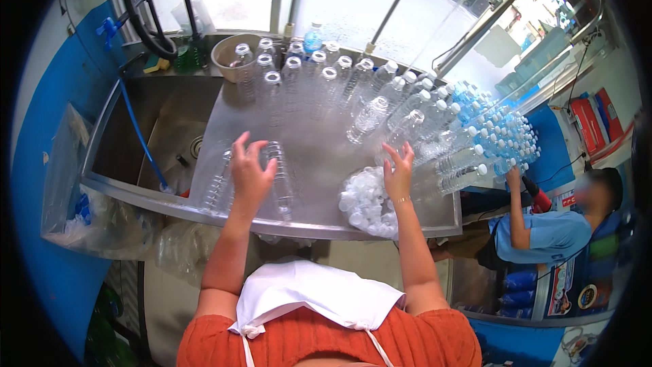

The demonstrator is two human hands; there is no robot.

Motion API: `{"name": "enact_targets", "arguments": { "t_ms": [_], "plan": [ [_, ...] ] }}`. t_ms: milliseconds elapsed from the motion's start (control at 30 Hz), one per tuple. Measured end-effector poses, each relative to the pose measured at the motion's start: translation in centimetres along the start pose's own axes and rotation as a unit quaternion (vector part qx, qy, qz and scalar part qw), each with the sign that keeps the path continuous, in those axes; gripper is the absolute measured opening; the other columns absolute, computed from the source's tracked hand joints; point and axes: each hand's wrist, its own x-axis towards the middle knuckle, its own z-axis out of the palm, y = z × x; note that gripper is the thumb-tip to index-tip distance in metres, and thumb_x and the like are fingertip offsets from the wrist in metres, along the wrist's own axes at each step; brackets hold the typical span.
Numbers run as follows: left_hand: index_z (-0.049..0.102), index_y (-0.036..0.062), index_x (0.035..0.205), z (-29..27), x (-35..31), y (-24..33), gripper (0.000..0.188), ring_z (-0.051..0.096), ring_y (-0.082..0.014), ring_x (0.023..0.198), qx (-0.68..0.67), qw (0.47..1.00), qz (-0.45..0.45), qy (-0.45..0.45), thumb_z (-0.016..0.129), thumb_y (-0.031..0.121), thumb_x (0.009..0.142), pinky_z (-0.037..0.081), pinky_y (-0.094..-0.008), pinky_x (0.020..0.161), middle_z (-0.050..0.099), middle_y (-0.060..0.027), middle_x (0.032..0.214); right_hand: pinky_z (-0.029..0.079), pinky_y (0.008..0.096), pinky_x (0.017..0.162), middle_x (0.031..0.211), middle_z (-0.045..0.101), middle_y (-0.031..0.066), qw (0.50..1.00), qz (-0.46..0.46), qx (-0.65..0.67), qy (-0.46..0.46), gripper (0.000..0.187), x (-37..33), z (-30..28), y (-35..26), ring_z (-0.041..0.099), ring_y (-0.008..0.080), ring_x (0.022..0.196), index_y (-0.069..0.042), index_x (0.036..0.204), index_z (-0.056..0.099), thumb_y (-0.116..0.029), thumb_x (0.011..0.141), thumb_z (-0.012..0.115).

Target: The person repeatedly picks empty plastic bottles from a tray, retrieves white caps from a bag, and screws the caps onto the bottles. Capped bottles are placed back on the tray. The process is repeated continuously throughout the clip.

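Note:
My left hand [252, 175] is over the steel counter with its fingers apart and nothing in it. It is close beside a clear plastic bottle [281, 187]; another clear bottle [216, 187] lies on its other side, partly hidden by the hand. My right hand [399, 173], fingers spread and holding nothing visible, is raised beside a clear bag of white caps [367, 197]. Just beyond its fingertips is a capped clear bottle [407, 124]; I cannot tell whether they touch. Farther back, uncapped clear bottles [292, 85] stand in a group.
A steel sink [129, 119] with a blue hose [139, 132] is at the left. A beige basin [224, 54] stands behind the bottles. Many white-capped bottles [499, 129] crowd the right end, where a co-worker in a blue shirt [550, 234] reaches toward them. The counter's front edge [319, 231] is near me.

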Motion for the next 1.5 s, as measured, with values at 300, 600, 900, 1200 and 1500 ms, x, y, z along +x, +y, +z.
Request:
{"name": "enact_targets", "arguments": {
  "t_ms": [300, 600, 900, 1200, 1500],
  "plan": [
    [0.047, 0.0036, 0.132, 15.8, 3.4, 8.6, 0.069, 0.044, -0.0377, 0.125, -0.172, 0.954, 0.008, -0.243, 0.076, 0.017, 0.07, 0.038, -0.0422, 0.105, 0.046, -0.0206, 0.132, 0.034, 0.0429, 0.109, 0.144, 0.026, 0.0262, 0.999, 0.008, -0.047, 0.016, 0.058, 5.3, 5.3, 8.9, 0.037, 0.0434, 0.132, -0.024, 0.124, 0.064, 0.012, 0.079, 0.053],
    [0.022, 0.0064, 0.147, 22.8, 6.8, 9.1, 0.099, 0.046, -0.0375, 0.125, -0.208, 0.959, 0.059, -0.181, 0.081, 0.017, 0.068, 0.039, -0.042, 0.104, 0.045, -0.0236, 0.135, 0.052, 0.0415, 0.071, 0.08, 0.065, 0.0142, 0.963, 0.122, -0.129, -0.202, 0.013, -5.0, -3.2, 3.4, 0.064, 0.0328, 0.077, -0.004, 0.087, 0.067, 0.001, 0.076, 0.06],
    [0.028, 0.0002, 0.14, 21.4, 6.5, 7.6, 0.081, 0.056, -0.0391, 0.111, -0.207, 0.947, 0.031, -0.243, 0.073, 0.012, 0.074, 0.045, -0.0411, 0.094, 0.049, -0.0246, 0.131, 0.051, 0.0406, 0.068, 0.079, 0.059, 0.0158, 0.957, 0.147, -0.118, -0.22, 0.008, -6.9, -2.5, 2.1, 0.063, 0.0341, 0.075, -0.002, 0.074, 0.066, -0.007, 0.072, 0.071],
    [0.029, -0.0105, 0.141, 21.3, 8.2, 8.2, 0.085, 0.049, -0.0389, 0.123, -0.15, 0.942, 0.059, -0.293, 0.075, 0.012, 0.073, 0.042, -0.0391, 0.101, 0.049, -0.0279, 0.132, 0.049, 0.0263, 0.053, 0.075, 0.06, 0.007, 0.917, 0.279, 0.263, -0.109, 0.016, 1.6, -1.0, 2.0, 0.062, 0.0129, 0.065, -0.001, 0.091, 0.056, -0.008, 0.083, 0.067],
    [0.034, -0.0105, 0.136, 17.0, 8.4, 7.1, 0.083, 0.059, -0.0384, 0.11, -0.193, 0.964, 0.039, -0.18, 0.077, 0.011, 0.068, 0.048, -0.0376, 0.093, 0.056, -0.0289, 0.122, 0.052, 0.0266, 0.061, 0.089, 0.059, 0.0094, 0.682, 0.463, 0.555, -0.11, 0.03, 9.8, 9.8, 3.9, 0.058, 0.0132, 0.068, 0.002, 0.119, 0.051, 0.002, 0.091, 0.04]
  ]
}}
